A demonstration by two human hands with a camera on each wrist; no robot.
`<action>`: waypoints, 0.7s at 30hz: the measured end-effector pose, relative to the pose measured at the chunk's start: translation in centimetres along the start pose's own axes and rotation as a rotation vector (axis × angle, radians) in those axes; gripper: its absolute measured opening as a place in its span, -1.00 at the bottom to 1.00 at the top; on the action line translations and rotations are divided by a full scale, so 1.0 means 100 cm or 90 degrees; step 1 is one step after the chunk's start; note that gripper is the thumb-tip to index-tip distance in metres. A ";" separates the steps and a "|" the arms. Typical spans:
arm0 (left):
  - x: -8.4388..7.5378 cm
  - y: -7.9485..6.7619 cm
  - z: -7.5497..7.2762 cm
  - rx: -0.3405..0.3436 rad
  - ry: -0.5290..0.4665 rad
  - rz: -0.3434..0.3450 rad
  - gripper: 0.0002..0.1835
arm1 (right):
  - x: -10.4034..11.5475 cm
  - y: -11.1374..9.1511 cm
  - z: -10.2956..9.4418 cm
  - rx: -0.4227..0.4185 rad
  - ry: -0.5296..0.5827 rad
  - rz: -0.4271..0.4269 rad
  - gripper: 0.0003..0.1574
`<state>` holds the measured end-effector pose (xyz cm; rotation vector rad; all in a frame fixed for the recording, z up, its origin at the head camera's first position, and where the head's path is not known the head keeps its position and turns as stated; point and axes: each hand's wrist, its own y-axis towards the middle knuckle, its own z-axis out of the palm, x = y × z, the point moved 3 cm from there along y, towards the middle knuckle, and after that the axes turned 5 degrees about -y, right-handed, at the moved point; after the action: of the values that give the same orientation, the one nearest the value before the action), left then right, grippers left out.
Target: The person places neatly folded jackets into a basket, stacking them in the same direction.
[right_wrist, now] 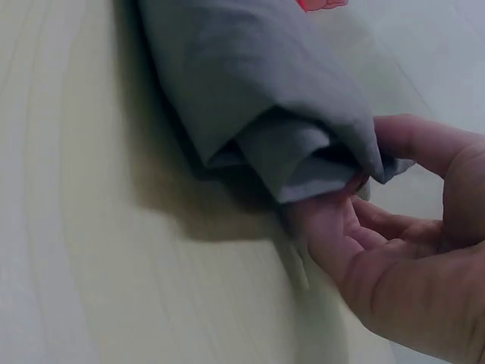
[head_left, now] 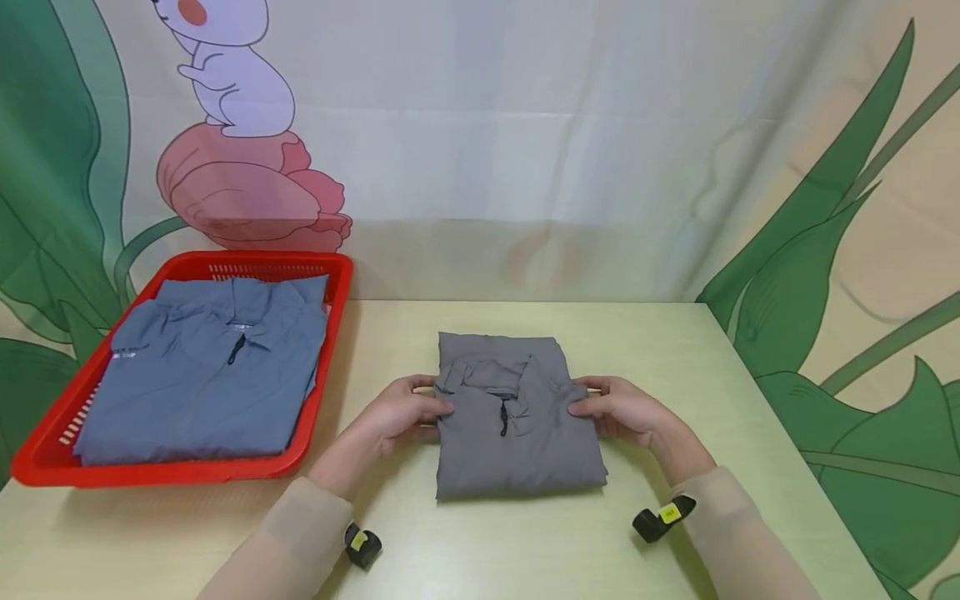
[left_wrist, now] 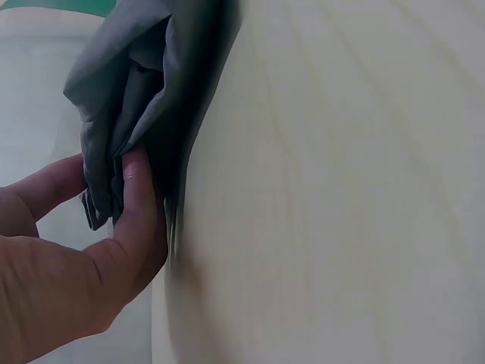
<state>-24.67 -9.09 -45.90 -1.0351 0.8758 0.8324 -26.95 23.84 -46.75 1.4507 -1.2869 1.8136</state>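
A folded grey shirt (head_left: 517,450) with a collar and a short black zip pull lies at the middle of the table. At its left edge my left hand (head_left: 405,410) pinches the cloth, thumb on top and fingers beneath. My right hand (head_left: 618,408) grips the opposite edge in the same way. In the left wrist view the layered folds of the shirt (left_wrist: 121,83) sit between thumb and fingers. The right wrist view shows the shirt's folded side (right_wrist: 235,68) held by the right hand (right_wrist: 409,250), its near corner seemingly a little above the table.
To the left stands a red plastic basket (head_left: 341,333) with slotted walls, holding a folded blue-grey shirt (head_left: 202,383) with a black zip pull. A printed curtain (head_left: 525,150) hangs behind the pale wooden table (head_left: 750,383). Each wrist wears a small black camera.
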 end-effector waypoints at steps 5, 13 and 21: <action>0.001 0.001 -0.003 -0.006 -0.006 -0.003 -0.29 | 0.004 -0.001 0.004 -0.008 -0.008 0.009 0.01; 0.000 -0.001 -0.002 -0.019 -0.004 -0.004 -0.33 | 0.010 -0.006 0.010 0.026 0.022 0.001 0.04; -0.009 -0.011 -0.001 -0.017 0.034 0.015 -0.33 | 0.019 -0.012 0.012 0.040 0.031 0.000 0.10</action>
<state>-24.06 -9.68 -44.70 -1.0758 0.9260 0.8410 -26.01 22.96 -44.59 1.4299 -1.2163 1.8936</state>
